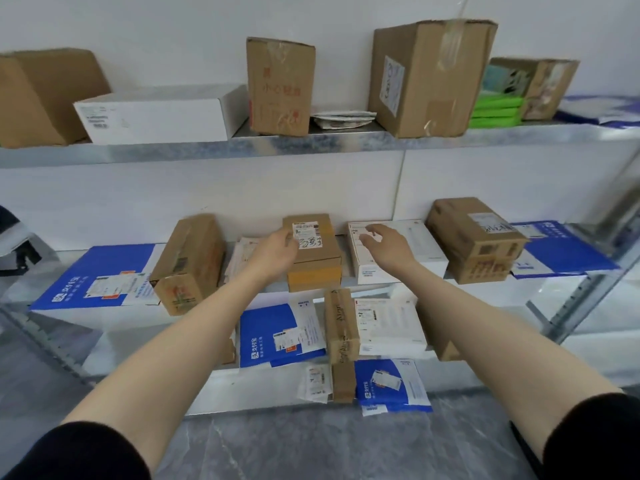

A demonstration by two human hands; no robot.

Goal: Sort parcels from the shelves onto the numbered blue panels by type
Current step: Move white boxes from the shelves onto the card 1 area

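Two bare forearms in black sleeves (592, 441) reach toward the middle shelf (55, 261) of a metal rack stacked with parcels. The left hand (277, 251) rests against the left edge of a small box (315, 252), its fingers laid on the top beside the white label; motion blur hides whether they clasp the box or only touch it. The small box sits at the centre of the middle shelf, hard against the wall. The right hand (384, 244) hovers over the white box (405, 252) just to the right, fingers spread and lightly bent, holding nothing. Left of the small box stands a tall box (188, 265), tilted, with a blue mailer (97, 278) lying flat beyond it. At the right end, a large box (474, 240) lies partly on another blue envelope (564, 252). On the top shelf (311, 143) stand several brown cartons, a flat white carton (156, 114) and a stack of green packets (497, 110). On the lower shelf, visible between the arms, lie a blue pouch (280, 334), a narrow carton (341, 327) and a white parcel (389, 327). The floor is grey stone tile.
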